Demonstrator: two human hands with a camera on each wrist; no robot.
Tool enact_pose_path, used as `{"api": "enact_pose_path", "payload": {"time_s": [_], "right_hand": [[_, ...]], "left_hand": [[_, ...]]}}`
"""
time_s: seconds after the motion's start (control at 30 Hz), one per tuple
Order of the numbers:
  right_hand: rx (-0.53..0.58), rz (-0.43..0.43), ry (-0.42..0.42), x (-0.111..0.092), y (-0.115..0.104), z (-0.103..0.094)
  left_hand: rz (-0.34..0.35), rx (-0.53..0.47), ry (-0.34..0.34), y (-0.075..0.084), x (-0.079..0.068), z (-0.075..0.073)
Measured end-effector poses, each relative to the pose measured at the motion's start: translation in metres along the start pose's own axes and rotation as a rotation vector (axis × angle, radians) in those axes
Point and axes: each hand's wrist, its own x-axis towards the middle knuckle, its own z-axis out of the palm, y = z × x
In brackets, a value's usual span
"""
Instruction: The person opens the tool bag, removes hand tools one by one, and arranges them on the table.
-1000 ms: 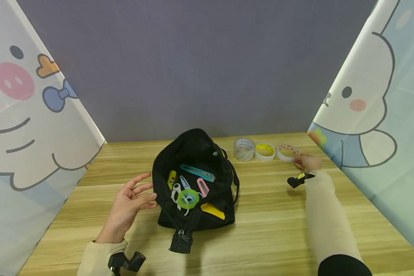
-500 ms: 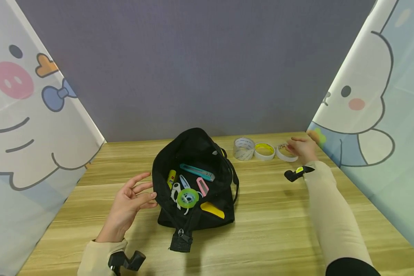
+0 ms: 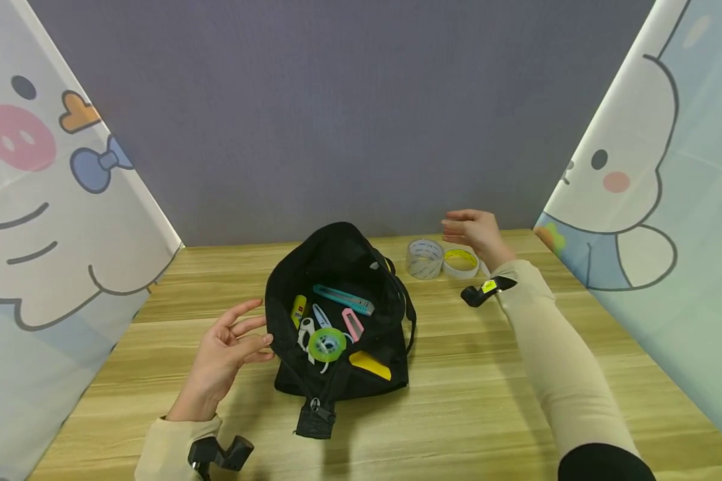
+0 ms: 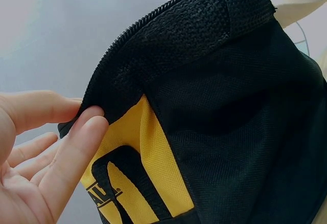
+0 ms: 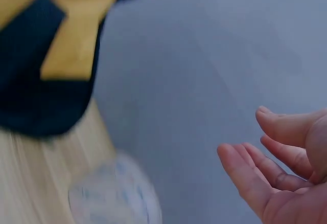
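A black tool bag (image 3: 327,250) with yellow panels stands with its mouth wide. My left hand (image 3: 219,354) pinches the bag's zippered edge between thumb and fingers, as the left wrist view confirms. Inside lie a teal utility knife (image 3: 344,300), a pink cutter (image 3: 353,325), scissors (image 3: 305,334), a yellow tube (image 3: 298,311) and a green tape roll (image 3: 327,345). My right hand (image 3: 475,234) hovers over the tape rolls, fingers loosely extended, holding nothing. Below it sit a clear tape roll (image 3: 424,259) and a white roll with a yellow core (image 3: 460,264). Another white roll (image 3: 485,270) is mostly hidden behind this hand.
The bag stands on a wooden table (image 3: 457,374). A grey panel (image 3: 361,120) rises behind the table. Cartoon-printed sheets (image 3: 632,200) flank both sides. A black strap (image 3: 410,314) hangs on the bag's right side.
My right hand has left the rightmost white tape roll and moved left and upward across the rolls. The left hand and the bag have stayed in place.
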Motion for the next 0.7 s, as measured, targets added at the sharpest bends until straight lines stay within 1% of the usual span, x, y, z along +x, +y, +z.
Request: {"api": "enact_pose_path", "payload": {"time_s": [0.2, 0.33, 0.43, 0.6, 0.7], "right_hand": [[-0.016, -0.038, -0.092, -0.004, -0.022, 0.043], [-0.018, -0.078, -0.157, -0.007, -0.034, 0.072], [0.021, -0.107, -0.210, -0.010, -0.041, 0.095], [0.121, -0.136, -0.313, -0.014, -0.049, 0.130], [0.144, -0.139, -0.363, -0.017, -0.050, 0.148]], "left_hand": [[0.006, -0.006, -0.011, 0.000, 0.001, 0.000], [0.005, -0.007, -0.017, -0.001, 0.002, 0.000], [-0.004, -0.006, -0.008, 0.000, 0.001, -0.001], [-0.008, 0.000, 0.006, 0.000, -0.001, -0.002], [-0.007, 0.000, 0.004, 0.000, 0.000, -0.002]]}}
